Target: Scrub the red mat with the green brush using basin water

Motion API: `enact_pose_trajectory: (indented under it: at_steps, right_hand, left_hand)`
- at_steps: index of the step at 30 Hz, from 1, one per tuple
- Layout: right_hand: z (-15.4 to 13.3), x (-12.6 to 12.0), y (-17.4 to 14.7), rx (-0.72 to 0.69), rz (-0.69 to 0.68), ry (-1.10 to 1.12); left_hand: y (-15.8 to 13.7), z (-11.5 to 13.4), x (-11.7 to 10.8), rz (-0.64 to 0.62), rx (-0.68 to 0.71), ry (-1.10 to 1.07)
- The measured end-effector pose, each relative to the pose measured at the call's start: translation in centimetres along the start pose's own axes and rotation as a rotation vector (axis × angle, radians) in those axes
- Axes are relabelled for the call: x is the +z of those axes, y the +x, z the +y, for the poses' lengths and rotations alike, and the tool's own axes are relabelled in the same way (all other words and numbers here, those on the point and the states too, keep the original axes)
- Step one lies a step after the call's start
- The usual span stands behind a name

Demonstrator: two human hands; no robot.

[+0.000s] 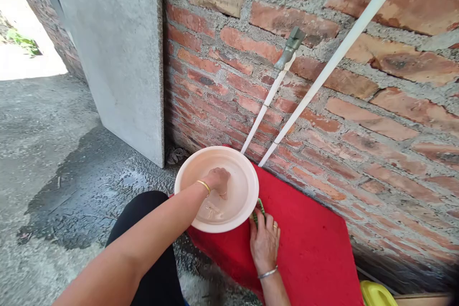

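Note:
A pale pink basin (pixel 250 165) with water in it stands at the left end of a red-covered surface (pixel 308 244). My left hand (pixel 218 181) reaches down into the basin, its fingers curled and pointing to the bottom. Whether anything is in those fingers is hidden. A rippled patch shows in the water below the wrist. Just outside the basin's right rim, my right hand (pixel 266 239) rests on the red surface, fingers bent around a small green patterned item (pixel 261 206). Most of that item is covered by the fingers, so its kind is unclear.
A brick wall (pixel 387 153) runs behind the red surface, with two white pipes (pixel 311 91) against it. A grey slab (pixel 118 57) leans at the left over wet concrete floor (pixel 82 191). A yellow container (pixel 376 294) sits at lower right.

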State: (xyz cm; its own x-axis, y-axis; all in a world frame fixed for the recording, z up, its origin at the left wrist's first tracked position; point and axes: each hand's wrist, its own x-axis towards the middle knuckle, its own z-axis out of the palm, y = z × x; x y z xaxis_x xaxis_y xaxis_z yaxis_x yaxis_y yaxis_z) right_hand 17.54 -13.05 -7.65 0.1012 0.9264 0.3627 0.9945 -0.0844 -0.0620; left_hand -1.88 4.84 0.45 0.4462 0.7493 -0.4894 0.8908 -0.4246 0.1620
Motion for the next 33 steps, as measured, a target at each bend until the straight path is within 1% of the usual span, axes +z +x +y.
enact_pose_trajectory:
  at_steps: [3,5,6,8,10,13,15,19,21,23,25,28,33]
  right_hand:
    - [0.5,-0.9,-3.4,-0.127,-0.026,0.062]
    - [2.1,-1.5,-4.8,-0.172,-0.053,0.099]
    - [3.1,-1.7,-5.1,-0.168,-0.062,0.112]
    - [5.1,-1.7,-4.6,-0.114,-0.058,0.125]
    - [6.7,-1.4,-3.2,-0.044,-0.029,0.132]
    - [7.5,-0.4,0.0,0.016,0.023,0.135]
    - [6.8,0.4,2.2,0.053,0.034,0.111]
    - [4.1,1.6,5.9,0.124,-0.010,0.045]
    - [3.0,2.0,6.9,0.122,-0.025,0.041]
    - [2.3,2.1,7.3,0.116,-0.035,0.040]
    - [2.0,2.0,7.0,0.108,-0.048,0.040]
    - [1.3,1.4,5.6,0.080,-0.071,0.026]
    - [-1.7,0.3,1.5,0.011,-0.057,-0.049]
  left_hand:
    - [-0.1,0.1,-0.2,-0.005,-0.005,0.013]
    - [-0.4,0.2,-0.4,-0.018,-0.005,0.013]
    - [-0.5,0.2,-0.5,-0.021,-0.004,0.011]
    - [-0.7,0.3,-0.6,-0.016,-0.001,0.005]
    - [-0.8,0.3,-0.6,-0.011,-0.005,0.002]
    - [-0.6,0.3,-0.6,-0.022,-0.010,-0.004]
    - [-0.5,0.3,-0.5,-0.026,-0.010,-0.004]
    - [-0.5,0.3,-0.6,-0.024,-0.007,0.005]
    - [-0.6,0.3,-0.7,-0.023,0.003,0.006]
    - [-0.7,0.3,-0.8,-0.021,0.013,-0.002]
    - [-0.7,0.2,-0.7,-0.020,0.017,-0.014]
    - [-0.5,0.1,-0.6,-0.023,0.007,-0.025]
    - [-0.1,0.0,-0.1,0.003,-0.001,-0.037]
